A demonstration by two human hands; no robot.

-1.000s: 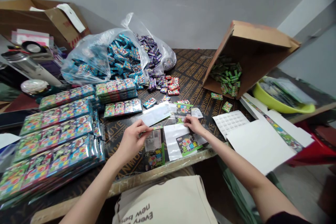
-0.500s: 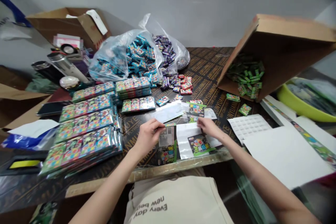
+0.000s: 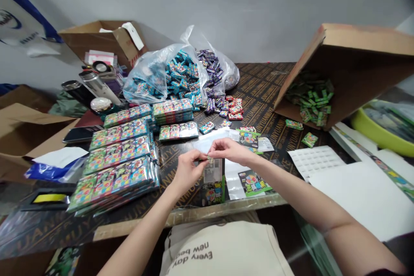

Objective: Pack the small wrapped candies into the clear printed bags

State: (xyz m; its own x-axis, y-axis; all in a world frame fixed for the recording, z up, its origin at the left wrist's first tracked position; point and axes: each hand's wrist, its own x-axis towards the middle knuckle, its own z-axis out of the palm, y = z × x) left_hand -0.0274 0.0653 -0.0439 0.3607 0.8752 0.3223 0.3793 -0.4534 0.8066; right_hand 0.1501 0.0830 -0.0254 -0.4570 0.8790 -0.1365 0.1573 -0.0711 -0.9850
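My left hand [image 3: 191, 168] is closed in a pinch on the top edge of a black-and-green printed packet [image 3: 213, 185]. The packet hangs upright near the table's front edge, its pale barcode panel facing me. Meeting it from the other side, my right hand [image 3: 228, 151] also pinches at that top edge, fingertip to fingertip. What lies exactly between the fingertips is too small to tell. Below my right forearm, a matching packet [image 3: 254, 182] rests on a white sheet [image 3: 233, 180]. Another black-and-green packet [image 3: 248, 139] lies just behind my right hand.
Stacked multi-packs of sweets [image 3: 116, 164] stand on the left. Plastic bags of blue [image 3: 181, 71] and purple packets [image 3: 210, 67] sit behind, near loose red ones [image 3: 235, 108]. A tilted carton [image 3: 349, 64] holds green packets. White card [image 3: 359, 194] and a yellow-green basin [image 3: 371, 127] are right.
My right hand has moved left, from beside the packet on the white sheet to the top of the packet in my left hand. The view has shifted slightly.
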